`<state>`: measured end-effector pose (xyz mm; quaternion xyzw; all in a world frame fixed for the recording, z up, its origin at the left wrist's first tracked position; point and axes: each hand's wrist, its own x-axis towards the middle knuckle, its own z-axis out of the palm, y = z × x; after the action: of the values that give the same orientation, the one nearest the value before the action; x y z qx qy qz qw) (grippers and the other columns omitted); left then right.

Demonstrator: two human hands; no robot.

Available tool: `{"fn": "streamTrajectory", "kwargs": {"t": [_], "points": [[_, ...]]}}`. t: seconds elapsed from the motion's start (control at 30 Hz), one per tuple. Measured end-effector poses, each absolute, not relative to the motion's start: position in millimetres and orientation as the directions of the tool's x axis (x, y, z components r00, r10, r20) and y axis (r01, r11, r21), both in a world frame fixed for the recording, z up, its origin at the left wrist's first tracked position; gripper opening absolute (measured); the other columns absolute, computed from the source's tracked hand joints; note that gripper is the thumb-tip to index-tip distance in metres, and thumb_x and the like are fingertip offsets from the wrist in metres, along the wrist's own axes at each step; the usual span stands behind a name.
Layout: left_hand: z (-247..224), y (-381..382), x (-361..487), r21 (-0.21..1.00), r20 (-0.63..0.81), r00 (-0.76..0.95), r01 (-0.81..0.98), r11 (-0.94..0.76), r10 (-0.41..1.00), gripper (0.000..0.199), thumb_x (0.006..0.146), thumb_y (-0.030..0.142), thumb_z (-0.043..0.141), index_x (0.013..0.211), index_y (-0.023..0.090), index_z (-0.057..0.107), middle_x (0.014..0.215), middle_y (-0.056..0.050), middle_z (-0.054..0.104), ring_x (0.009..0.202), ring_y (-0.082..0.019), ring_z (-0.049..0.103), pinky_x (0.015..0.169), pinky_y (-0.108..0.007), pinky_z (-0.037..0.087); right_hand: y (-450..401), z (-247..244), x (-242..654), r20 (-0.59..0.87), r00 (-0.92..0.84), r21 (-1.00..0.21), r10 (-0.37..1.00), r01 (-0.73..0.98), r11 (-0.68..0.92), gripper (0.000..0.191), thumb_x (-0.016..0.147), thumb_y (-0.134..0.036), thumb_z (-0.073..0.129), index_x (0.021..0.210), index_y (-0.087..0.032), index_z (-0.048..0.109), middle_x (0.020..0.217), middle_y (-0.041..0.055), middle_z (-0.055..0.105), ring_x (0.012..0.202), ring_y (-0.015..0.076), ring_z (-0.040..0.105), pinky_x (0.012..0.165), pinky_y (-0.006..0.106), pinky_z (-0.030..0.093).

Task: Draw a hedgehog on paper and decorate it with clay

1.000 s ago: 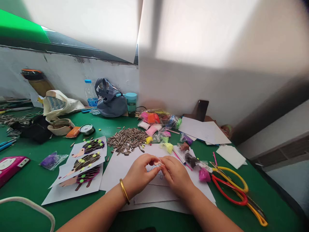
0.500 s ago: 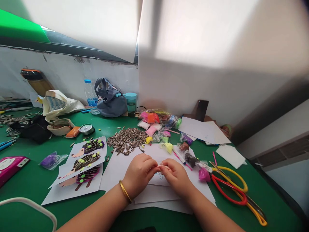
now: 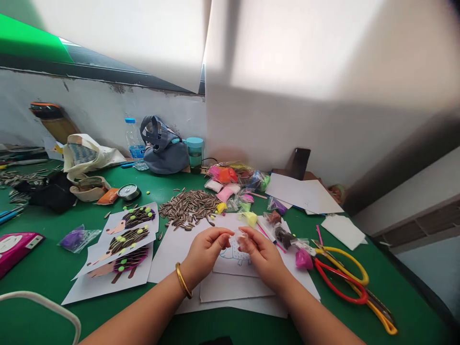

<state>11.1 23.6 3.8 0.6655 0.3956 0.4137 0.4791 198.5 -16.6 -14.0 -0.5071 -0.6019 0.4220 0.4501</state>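
Note:
Above the white paper, my right hand (image 3: 265,254) is closed, pinching a small clear plastic bag (image 3: 243,241) between thumb and fingers. Its contents are too small to tell. My left hand (image 3: 205,251), with a gold bangle (image 3: 183,281) at the wrist, faces it a short way off. Its thumb and forefinger are pinched together, and what they hold is hidden. Below the hands lies a sheet with a blue line drawing of an animal (image 3: 233,256), partly covered by my fingers. More white sheets (image 3: 233,290) are under it.
Sunflower seeds (image 3: 189,207) are heaped behind my left hand. Hedgehog pictures (image 3: 125,244) lie to the left. Bagged coloured clay (image 3: 230,179) is piled at the back, with a pink clay bag (image 3: 304,259) and yellow-and-red-handled scissors (image 3: 354,282) on the right.
My hands were together with fingertips touching; now they are apart. The plastic bag in my right hand and more of the blue drawing have come into sight.

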Motion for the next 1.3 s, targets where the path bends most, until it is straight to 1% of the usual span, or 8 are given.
{"fn": "streamTrajectory", "kwargs": {"t": [0.13,0.27,0.4,0.53,0.7,0.93,1.13,1.3], "points": [[6,24,12,0.997,0.071,0.319,-0.041,-0.061,0.945,0.023,0.071,0.036,0.077,0.080,0.017,0.067,0.072,0.000,0.064,0.064,-0.012,0.057,0.059,-0.024,0.047,-14,-14,204,0.208,-0.074,-0.901,0.975,0.374,0.220,0.034,0.098,-0.040,0.044,0.126,-0.028,0.058,0.116,0.0056,0.064,0.103,0.0206,0.062,0.090,0.036,0.051],[6,27,12,0.996,0.032,0.287,-0.094,-0.005,0.957,0.026,0.069,0.037,0.078,0.073,0.017,0.062,0.064,0.002,0.059,0.060,-0.011,0.054,0.056,-0.023,0.045,-7,-12,218,0.332,-0.085,-0.654,0.939,0.697,0.294,0.036,0.098,-0.032,0.041,0.130,-0.025,0.055,0.122,0.0077,0.062,0.114,0.0229,0.055,0.097,0.040,0.043],[5,29,12,0.997,0.025,0.245,-0.081,-0.005,0.969,0.026,0.078,0.039,0.069,0.093,0.017,0.069,0.081,-0.005,0.070,0.075,-0.016,0.063,0.069,-0.028,0.051,3,-11,239,0.372,0.000,-0.330,0.928,0.935,0.132,0.034,0.093,-0.021,0.045,0.119,-0.027,0.065,0.109,0.0075,0.066,0.106,0.0253,0.056,0.096,0.046,0.035],[4,31,13,0.995,-0.011,0.228,-0.098,0.034,0.974,0.036,0.078,0.038,0.069,0.107,0.017,0.068,0.096,-0.009,0.073,0.082,-0.018,0.065,0.076,-0.032,0.052,10,-18,256,0.419,0.016,-0.189,0.908,0.979,0.070,0.038,0.081,-0.007,0.050,0.106,-0.029,0.070,0.109,0.0052,0.068,0.108,0.0250,0.054,0.104,0.052,0.022],[1,32,11,0.999,-0.015,0.222,-0.042,0.025,0.975,0.029,0.078,0.042,0.069,0.090,0.015,0.073,0.075,-0.006,0.071,0.070,-0.017,0.062,0.069,-0.031,0.052,14,-28,263,0.462,0.002,-0.132,0.887,0.989,0.066,0.042,0.078,-0.003,0.049,0.106,-0.028,0.069,0.114,0.0067,0.068,0.112,0.0277,0.053,0.104,0.058,0.019],[-2,36,10,0.999,0.037,0.166,-0.028,-0.033,0.985,0.030,0.072,0.039,0.074,0.094,0.019,0.076,0.097,-0.008,0.071,0.088,-0.020,0.063,0.078,-0.032,0.051,10,-20,256,0.534,-0.030,-0.149,0.845,0.980,0.129,0.030,0.085,-0.017,0.053,0.110,-0.026,0.067,0.120,0.0088,0.066,0.114,0.0286,0.053,0.106,0.058,0.022],[1,32,9,0.999,-0.015,0.198,-0.047,0.024,0.980,0.043,0.085,0.054,0.058,0.083,0.014,0.073,0.060,-0.001,0.058,0.059,-0.013,0.052,0.059,-0.026,0.044,6,-13,246,0.554,-0.059,-0.187,0.830,0.963,0.193,0.025,0.088,-0.021,0.053,0.106,-0.025,0.068,0.115,0.0065,0.067,0.111,0.0261,0.055,0.108,0.052,0.024],[2,33,11,0.995,-0.040,0.195,-0.082,0.057,0.980,0.038,0.075,0.044,0.072,0.101,0.015,0.071,0.084,-0.006,0.068,0.079,-0.017,0.061,0.072,-0.029,0.048,3,-9,243,0.573,-0.083,-0.218,0.816,0.944,0.249,0.023,0.088,-0.020,0.053,0.103,-0.024,0.070,0.111,0.0064,0.068,0.107,0.0253,0.056,0.105,0.048,0.030]]}}
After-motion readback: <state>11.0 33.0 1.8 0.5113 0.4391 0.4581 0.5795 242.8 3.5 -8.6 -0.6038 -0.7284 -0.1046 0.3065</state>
